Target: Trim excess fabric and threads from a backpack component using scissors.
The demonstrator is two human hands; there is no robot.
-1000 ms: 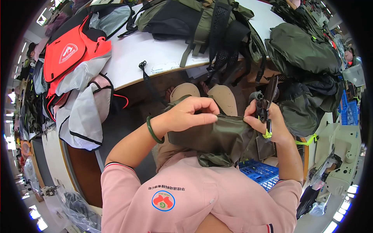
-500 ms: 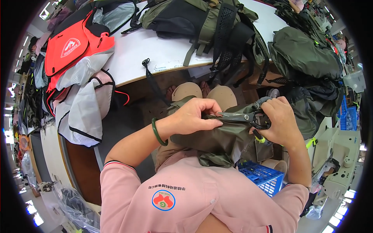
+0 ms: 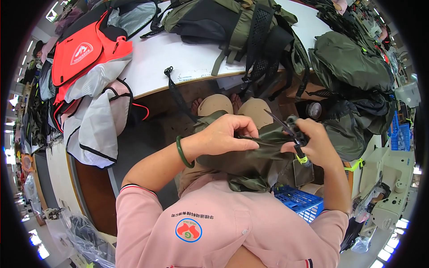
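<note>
Across my lap lies olive-green fabric [image 3: 250, 164], part of a sewn piece, its upper edge gathered into folds. My left hand [image 3: 225, 133], with a green bangle on the wrist, pinches that edge between thumb and fingers. In my right hand [image 3: 316, 142] is a pair of scissors [image 3: 293, 132] with dark handles. Their blades point up and to the left, away from the cloth's edge. My right thumb touches the fabric, which is drawn taut between both hands. A bright yellow-green tie hangs below the scissors' handles.
Olive and black backpacks [image 3: 210, 27] lie on the white table [image 3: 152, 67] ahead. A red and grey bag [image 3: 82, 53] hangs over its left side. More olive bags [image 3: 353, 62] are piled at right, near a sewing machine [image 3: 393, 183]. A blue crate [image 3: 299, 203] stands beside my lap.
The scissors have come off the fabric's edge beside my left fingers, and their blades have swung upward. My right hand has turned and lowered slightly. My left hand keeps its pinch.
</note>
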